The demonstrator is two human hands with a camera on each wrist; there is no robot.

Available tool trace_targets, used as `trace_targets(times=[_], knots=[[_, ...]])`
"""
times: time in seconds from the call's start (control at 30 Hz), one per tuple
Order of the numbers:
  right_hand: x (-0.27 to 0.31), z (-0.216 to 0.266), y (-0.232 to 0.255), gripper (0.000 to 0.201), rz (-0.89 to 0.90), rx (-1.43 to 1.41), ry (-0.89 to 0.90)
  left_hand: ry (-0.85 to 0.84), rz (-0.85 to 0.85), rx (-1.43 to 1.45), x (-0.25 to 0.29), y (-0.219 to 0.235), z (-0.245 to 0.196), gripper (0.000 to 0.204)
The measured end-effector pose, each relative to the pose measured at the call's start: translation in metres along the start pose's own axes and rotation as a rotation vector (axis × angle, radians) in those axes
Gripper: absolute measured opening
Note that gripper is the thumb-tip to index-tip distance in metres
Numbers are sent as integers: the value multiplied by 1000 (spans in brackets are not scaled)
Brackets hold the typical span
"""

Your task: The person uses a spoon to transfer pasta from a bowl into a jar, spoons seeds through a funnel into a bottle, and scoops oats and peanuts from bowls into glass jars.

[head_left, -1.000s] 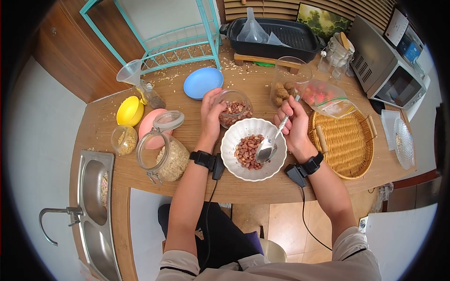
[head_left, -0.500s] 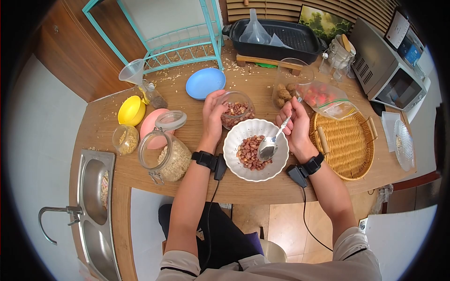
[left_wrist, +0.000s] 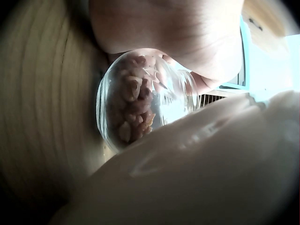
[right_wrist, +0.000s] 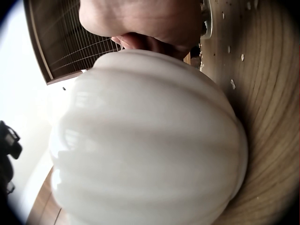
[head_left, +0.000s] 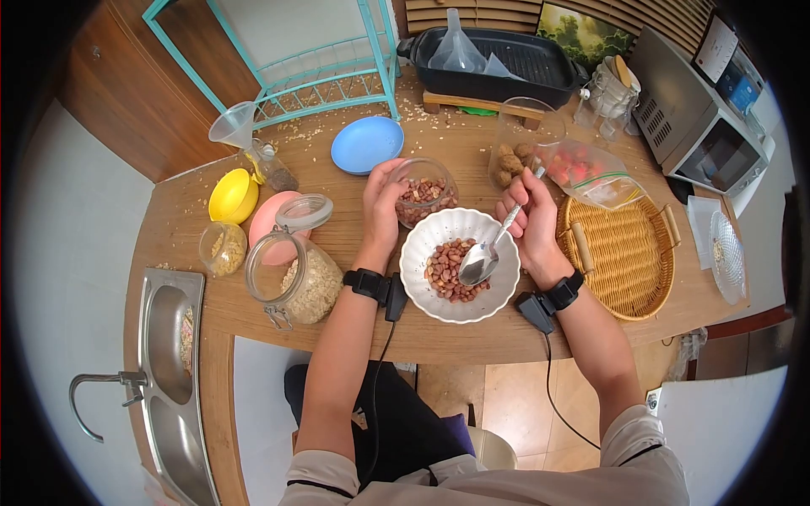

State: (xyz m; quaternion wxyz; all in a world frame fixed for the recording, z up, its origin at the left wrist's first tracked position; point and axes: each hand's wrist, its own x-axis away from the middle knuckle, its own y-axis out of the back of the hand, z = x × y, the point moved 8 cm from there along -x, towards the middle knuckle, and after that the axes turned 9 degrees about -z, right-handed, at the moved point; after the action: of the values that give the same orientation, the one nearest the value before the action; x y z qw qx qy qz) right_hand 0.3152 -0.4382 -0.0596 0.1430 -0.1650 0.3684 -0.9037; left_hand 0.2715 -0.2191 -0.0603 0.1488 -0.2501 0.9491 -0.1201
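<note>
A white fluted bowl (head_left: 499, 293) stands near the table's front edge with reddish peanuts (head_left: 449, 271) in its bottom. My right hand (head_left: 533, 221) pinches the handle of a metal spoon (head_left: 477, 265), whose head hangs inside the bowl above the peanuts and carries none. Just behind the bowl, my left hand (head_left: 383, 207) grips the side of a small glass jar (head_left: 429, 196) of peanuts. In the left wrist view, thumb and palm flank the jar (left_wrist: 133, 96). The bowl's outer wall (right_wrist: 150, 136) fills most of the right wrist view and hides the spoon there.
To the left are a clip-top jar of oats (head_left: 316, 287), a pink dish (head_left: 268, 221), a yellow bowl (head_left: 233, 196) and the sink (head_left: 201, 295). A blue plate (head_left: 368, 145) lies behind the left hand. At right are a wicker tray (head_left: 623, 261) and a glass of walnuts (head_left: 513, 162).
The spoon's head has shifted slightly over the peanuts and tilted a little. Both hands keep the same hold, and the left hand and jar stay in place.
</note>
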Motion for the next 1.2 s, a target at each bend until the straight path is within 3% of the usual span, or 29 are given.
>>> trace_targets(times=[1.2], knots=[[-4, -7, 3, 41, 4, -16, -35, 18, -28, 38, -1, 5, 9, 41]])
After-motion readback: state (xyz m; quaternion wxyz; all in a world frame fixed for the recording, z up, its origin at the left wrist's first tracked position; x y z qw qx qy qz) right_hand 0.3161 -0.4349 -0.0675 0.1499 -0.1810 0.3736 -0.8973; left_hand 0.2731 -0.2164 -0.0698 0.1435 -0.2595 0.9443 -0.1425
